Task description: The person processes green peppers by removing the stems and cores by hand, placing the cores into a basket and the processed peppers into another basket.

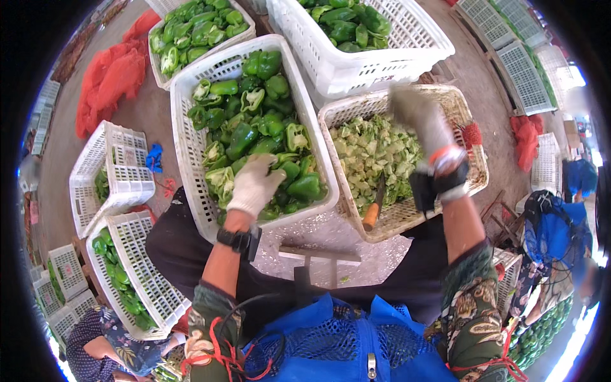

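Note:
My left hand, in a pale knit glove, reaches over the near end of a white plastic crate. Its fingers are among green bell peppers, some whole and some cut open; whether they grip one is unclear. Blurred by motion, my gloved right hand is above the right side of a stained plastic crate. Pale green pepper trimmings fill much of that crate. A knife with an orange handle leans there, handle toward me. The blur hides what the right hand holds, if anything.
Two more crates of peppers, left and right, stand beyond. Red mesh sacking lies on the floor at left, near more crates. Other people sit at lower left and at right.

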Available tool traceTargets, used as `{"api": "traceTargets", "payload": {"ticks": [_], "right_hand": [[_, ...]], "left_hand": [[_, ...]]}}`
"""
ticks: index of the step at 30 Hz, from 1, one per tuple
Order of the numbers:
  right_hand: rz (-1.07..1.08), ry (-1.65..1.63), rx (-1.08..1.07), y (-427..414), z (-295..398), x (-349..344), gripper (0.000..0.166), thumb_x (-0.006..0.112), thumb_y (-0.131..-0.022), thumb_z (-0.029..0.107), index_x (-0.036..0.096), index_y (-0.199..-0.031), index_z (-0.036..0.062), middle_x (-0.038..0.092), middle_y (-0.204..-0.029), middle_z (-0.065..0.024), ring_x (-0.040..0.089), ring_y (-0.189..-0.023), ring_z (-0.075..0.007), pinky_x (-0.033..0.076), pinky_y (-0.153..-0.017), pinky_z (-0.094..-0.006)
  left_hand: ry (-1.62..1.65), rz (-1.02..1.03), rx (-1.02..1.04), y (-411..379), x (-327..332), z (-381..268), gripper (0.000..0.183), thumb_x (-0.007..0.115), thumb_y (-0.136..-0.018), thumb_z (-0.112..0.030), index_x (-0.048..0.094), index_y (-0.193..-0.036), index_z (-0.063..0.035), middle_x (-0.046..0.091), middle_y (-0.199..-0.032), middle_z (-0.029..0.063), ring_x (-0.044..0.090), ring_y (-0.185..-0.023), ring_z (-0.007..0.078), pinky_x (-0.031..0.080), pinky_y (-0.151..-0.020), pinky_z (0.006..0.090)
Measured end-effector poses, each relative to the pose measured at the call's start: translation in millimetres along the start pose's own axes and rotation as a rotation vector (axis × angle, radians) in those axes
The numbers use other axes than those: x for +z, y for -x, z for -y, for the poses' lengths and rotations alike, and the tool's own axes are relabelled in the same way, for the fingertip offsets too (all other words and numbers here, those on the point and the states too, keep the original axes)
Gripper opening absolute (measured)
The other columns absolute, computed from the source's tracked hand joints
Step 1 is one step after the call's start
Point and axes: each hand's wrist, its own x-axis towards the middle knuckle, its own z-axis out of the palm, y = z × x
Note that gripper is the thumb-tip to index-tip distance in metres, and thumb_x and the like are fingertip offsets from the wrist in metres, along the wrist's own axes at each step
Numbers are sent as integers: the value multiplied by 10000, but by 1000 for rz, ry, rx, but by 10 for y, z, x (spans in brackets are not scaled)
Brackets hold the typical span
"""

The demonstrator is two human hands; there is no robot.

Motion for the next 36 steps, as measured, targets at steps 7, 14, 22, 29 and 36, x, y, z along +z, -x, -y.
{"api": "traceTargets", "payload": {"ticks": [7,14,22,29,36], "right_hand": [[619,28,366,1297,-647,1287,607,594,-866,451,543,-1193,-57,668,-1005,-286,651,-991,-410,513,-855,-441],[404,-204,605,1380,-1160,1949,645,699,-779,249,450,-1283,-67,659,-917,-255,665,-861,-359,523,-725,-410],[34,-1223,583,1500,-692,391,606,641,-838,86,389,-1373,-46,605,-940,-138,632,-716,-175,533,-608,-265],[-327,-1282,116,1881,-136,521,512,674,-859,38,497,-1339,38,573,-1097,-86,604,-755,-106,527,-648,-226],[-363,-1443,32,2001,-122,480,498,729,-842,84,548,-1301,23,603,-1184,-79,553,-1107,-151,437,-976,-285]], "left_hand": [[-348,258,131,-355,261,-201,378,652,-795,-260,587,-1120,-78,526,-1164,210,594,-1023,410,501,-853,497],[-384,324,-20,-431,583,-407,398,669,-763,-230,606,-1124,-74,464,-1254,269,615,-1022,435,518,-872,480],[795,209,-264,-147,-160,-109,336,588,-819,-160,548,-1121,-19,604,-1066,117,630,-941,239,554,-760,366],[1481,474,-102,406,-185,-1305,315,502,-970,-227,521,-1204,-18,640,-1100,134,662,-904,225,590,-731,350],[1232,519,-97,765,-49,-2072,368,449,-1010,-259,530,-1217,34,653,-1056,153,680,-855,224,591,-705,316]]}}
